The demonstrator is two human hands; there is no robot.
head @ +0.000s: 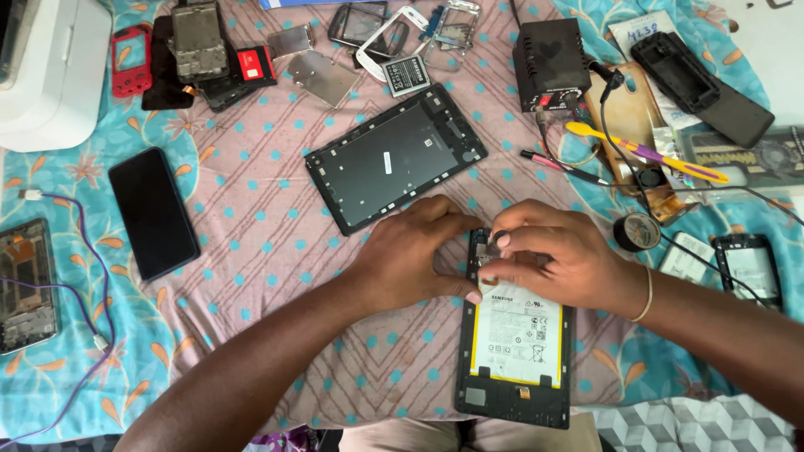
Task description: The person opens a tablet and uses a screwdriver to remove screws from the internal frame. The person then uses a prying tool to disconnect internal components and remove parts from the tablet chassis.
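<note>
Here, both hands meet over the top end of an opened tablet that lies face down on the cloth-covered counter, its white battery exposed. The left hand rests flat, fingers together and pressed against the tablet's upper left edge, holding nothing between them; its thumb tip touches the battery's top corner. The right hand curls over the tablet's top end, its grip pinched together on a small round part just above the battery; what that part is cannot be told. A thin bangle sits on the right wrist.

Just beyond the left hand's fingertips lies a detached dark tablet back frame, tilted and apart from the hands. Well to the left of that hand rests a black phone, and farther out an opened phone with a purple cable beside it. Near the right hand's far side sits a roll of black tape, and beyond it a black box-shaped unit with wires. A yellow-handled tool lies farther right. Loose phone frames and parts are scattered along the counter's far edge.
</note>
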